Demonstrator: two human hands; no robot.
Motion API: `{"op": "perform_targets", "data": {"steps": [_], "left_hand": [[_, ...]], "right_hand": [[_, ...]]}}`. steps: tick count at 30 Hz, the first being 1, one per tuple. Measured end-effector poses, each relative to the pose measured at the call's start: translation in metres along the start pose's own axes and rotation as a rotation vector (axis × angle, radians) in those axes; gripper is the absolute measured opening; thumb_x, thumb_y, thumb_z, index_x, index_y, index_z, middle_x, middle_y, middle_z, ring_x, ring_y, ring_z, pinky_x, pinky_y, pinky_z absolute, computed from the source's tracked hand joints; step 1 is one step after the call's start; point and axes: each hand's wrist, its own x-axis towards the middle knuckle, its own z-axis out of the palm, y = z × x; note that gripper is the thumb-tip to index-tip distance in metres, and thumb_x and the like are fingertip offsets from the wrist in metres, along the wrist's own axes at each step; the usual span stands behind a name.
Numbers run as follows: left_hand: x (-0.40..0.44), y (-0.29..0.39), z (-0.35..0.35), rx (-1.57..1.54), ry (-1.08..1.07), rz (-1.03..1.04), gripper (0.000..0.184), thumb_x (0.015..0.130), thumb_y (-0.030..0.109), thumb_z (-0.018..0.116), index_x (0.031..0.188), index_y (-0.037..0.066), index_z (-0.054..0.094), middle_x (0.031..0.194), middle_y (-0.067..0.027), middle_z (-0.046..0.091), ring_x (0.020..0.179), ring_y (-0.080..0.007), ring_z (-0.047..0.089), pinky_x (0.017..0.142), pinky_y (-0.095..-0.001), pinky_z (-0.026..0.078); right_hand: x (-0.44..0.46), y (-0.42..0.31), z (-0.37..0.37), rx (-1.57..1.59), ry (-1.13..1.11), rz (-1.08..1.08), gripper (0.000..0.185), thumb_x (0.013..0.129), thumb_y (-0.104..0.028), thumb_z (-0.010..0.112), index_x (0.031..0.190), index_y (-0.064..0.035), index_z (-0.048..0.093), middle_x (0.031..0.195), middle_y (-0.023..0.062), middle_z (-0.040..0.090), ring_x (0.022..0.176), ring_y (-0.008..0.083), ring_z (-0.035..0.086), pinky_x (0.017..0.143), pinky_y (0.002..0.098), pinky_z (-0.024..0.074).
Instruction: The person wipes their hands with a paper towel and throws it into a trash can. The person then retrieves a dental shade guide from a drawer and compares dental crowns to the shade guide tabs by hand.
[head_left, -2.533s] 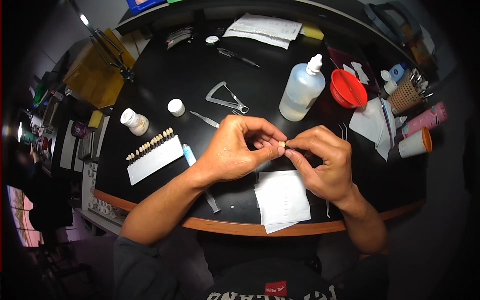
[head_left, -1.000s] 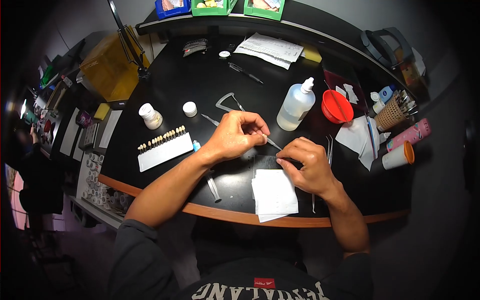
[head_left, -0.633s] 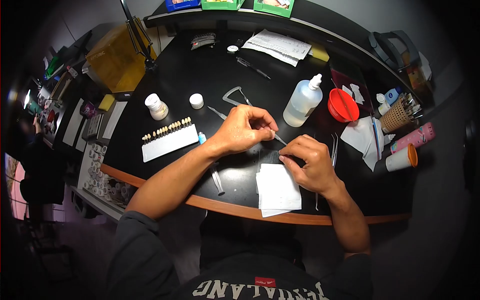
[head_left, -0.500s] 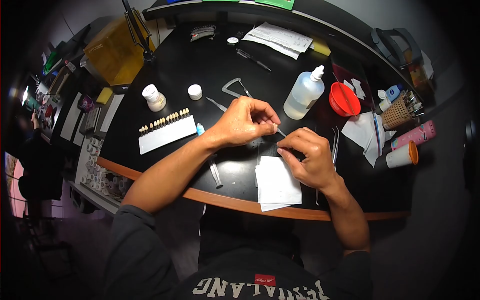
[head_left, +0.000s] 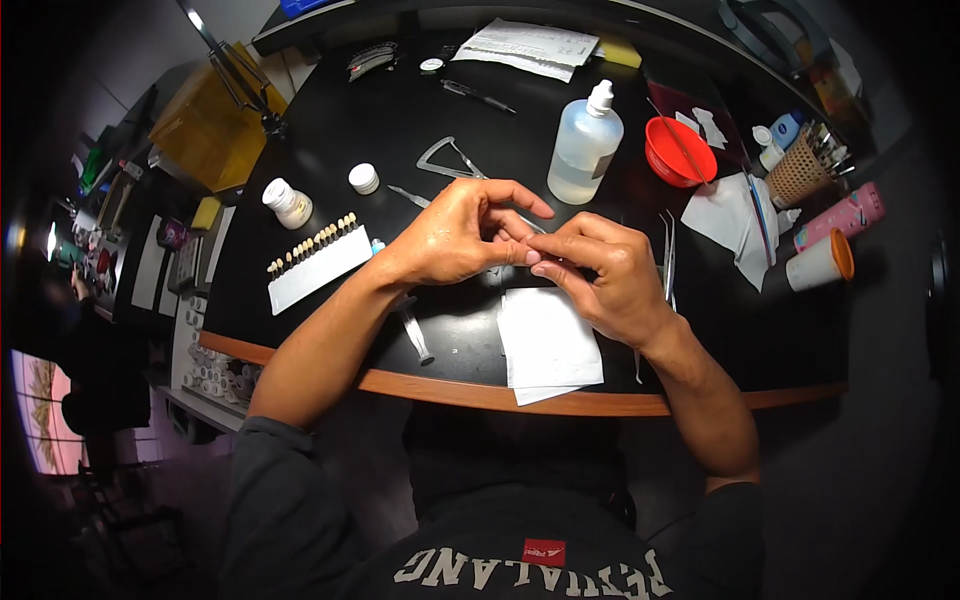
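Observation:
Above the desk, the fingertips of my left hand (head_left: 455, 238) and my right hand (head_left: 612, 272) meet in a pinch. Whatever small thing lies between them is too hidden to name. My left hand's thumb is pressed in while its index finger stretches out above; its skin looks wet. White paper sheets (head_left: 550, 345) lie just below my hands. Beyond my left hand are a metal caliper (head_left: 452, 160) and a slim pointed tool (head_left: 407, 196). Tweezers (head_left: 668, 262) lie beside my right hand. A syringe (head_left: 416, 335) rests under my left forearm.
At left stand a shade guide (head_left: 322, 267) with tooth-coloured tabs, a white jar (head_left: 287, 204) and a small tub (head_left: 364, 179). Behind my hands are a clear bottle (head_left: 583, 150) and a red bowl (head_left: 672, 158). An orange-rimmed cup (head_left: 815, 264) stands right. A person (head_left: 95, 350) is at far left.
My fingertips have come together; before, they were apart, with a thin tool showing between them. The whole view has shifted slightly, with desk items sitting higher at the back.

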Motion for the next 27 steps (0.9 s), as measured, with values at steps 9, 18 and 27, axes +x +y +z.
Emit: {"op": "perform_targets", "data": {"steps": [9, 18, 27], "left_hand": [[-0.004, 0.002, -0.004, 0.037, 0.028, -0.025, 0.043, 0.092, 0.001, 0.075, 0.133, -0.004, 0.063, 0.103, -0.0126, 0.076, 0.099, -0.0146, 0.072, 0.089, -0.0287, 0.056], [0.063, 0.041, -0.109, 1.003, 0.672, -0.223, 0.030, 0.086, 0.013, 0.080, 0.112, -0.002, 0.075, 0.103, -0.0153, 0.079, 0.097, -0.0217, 0.076, 0.089, -0.0350, 0.058], [0.176, -0.039, -0.234, 0.935, 0.761, -0.719, 0.058, 0.074, 0.036, 0.093, 0.110, -0.005, 0.075, 0.118, -0.0247, 0.073, 0.114, -0.0339, 0.071, 0.097, -0.0386, 0.056]], "right_hand": [[-0.002, 0.005, -0.002, -0.076, -0.021, -0.061, 0.015, 0.082, -0.007, 0.081, 0.094, -0.0055, 0.072, 0.086, 0.0078, 0.063, 0.082, 0.0281, 0.065, 0.073, 0.0409, 0.0550], [-0.003, 0.004, -0.003, -0.198, 0.032, -0.158, 0.012, 0.081, -0.008, 0.076, 0.081, -0.0043, 0.065, 0.083, 0.0076, 0.062, 0.081, 0.0259, 0.065, 0.070, 0.0393, 0.0555], [-0.005, 0.008, -0.001, -0.247, 0.047, -0.151, 0.003, 0.080, -0.005, 0.066, 0.078, -0.0065, 0.064, 0.083, 0.0068, 0.064, 0.083, 0.0227, 0.067, 0.068, 0.0371, 0.0566]]}}
